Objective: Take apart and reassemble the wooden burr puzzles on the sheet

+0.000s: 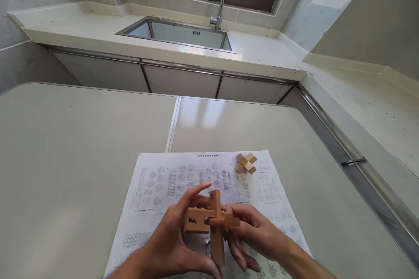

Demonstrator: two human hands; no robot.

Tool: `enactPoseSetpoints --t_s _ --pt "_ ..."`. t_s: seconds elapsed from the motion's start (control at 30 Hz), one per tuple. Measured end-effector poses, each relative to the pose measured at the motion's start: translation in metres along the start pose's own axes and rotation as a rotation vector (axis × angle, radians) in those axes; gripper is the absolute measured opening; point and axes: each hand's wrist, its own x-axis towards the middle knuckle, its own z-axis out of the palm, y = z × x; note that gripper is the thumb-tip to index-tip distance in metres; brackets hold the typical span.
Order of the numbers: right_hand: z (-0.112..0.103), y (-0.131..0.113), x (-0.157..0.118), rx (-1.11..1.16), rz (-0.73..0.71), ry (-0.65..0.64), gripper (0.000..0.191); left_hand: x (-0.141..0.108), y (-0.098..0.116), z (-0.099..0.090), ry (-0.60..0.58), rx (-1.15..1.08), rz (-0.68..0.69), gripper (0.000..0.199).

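Between my hands, above the printed sheet (193, 161), is a partly joined wooden burr puzzle (216, 220) of reddish-brown notched bars. One upright bar carries a handwritten 2, and a wide bar on the left carries a 3. My left hand (173, 231) curves round the left side, its thumb at the foot of the upright bar and its fingers behind the top. On the right, my right hand (252, 231) pinches the bars at the crossing with thumb and index finger; its other fingers curl below. Parts of the fingers are hidden behind the wood.
A small pale wooden burr puzzle (246, 163) sits on the sheet's upper right. The sheet, covered in printed diagrams, lies on a light table (81, 161) with a seam. Beyond stand a counter (262, 52), a steel sink (176, 32), a faucet (218, 19) and a window.
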Motion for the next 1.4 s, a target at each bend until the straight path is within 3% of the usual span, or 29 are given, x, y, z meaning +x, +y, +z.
enactPoseSetpoints --t_s 0.07,0.23,0.33,0.67,0.93,1.17,1.4 --pt "0.001 -0.002 0.001 0.033 0.025 -0.024 0.04 -0.001 -0.002 -0.001 0.027 -0.033 -0.052 0.112" --pt "0.0 -0.002 0.003 0.027 0.044 -0.028 0.052 0.0 -0.003 -0.004 0.062 -0.009 -0.058 0.066" --pt "-0.001 0.002 0.003 0.039 0.018 -0.022 0.051 0.003 0.001 -0.006 0.032 0.011 -0.088 0.055" --pt "0.003 0.0 0.002 0.045 -0.033 0.035 0.047 0.005 0.007 -0.008 0.019 0.029 -0.126 0.053" --pt "0.005 0.013 0.006 0.238 -0.013 0.121 0.042 0.004 0.001 -0.008 0.088 0.143 -0.05 0.052" --pt "0.009 0.018 0.009 0.288 -0.022 0.141 0.044 0.002 0.003 -0.009 0.121 0.168 -0.083 0.052" --pt "0.011 0.021 0.012 0.304 -0.08 0.167 0.04 0.006 0.006 -0.007 0.051 0.069 -0.154 0.046"
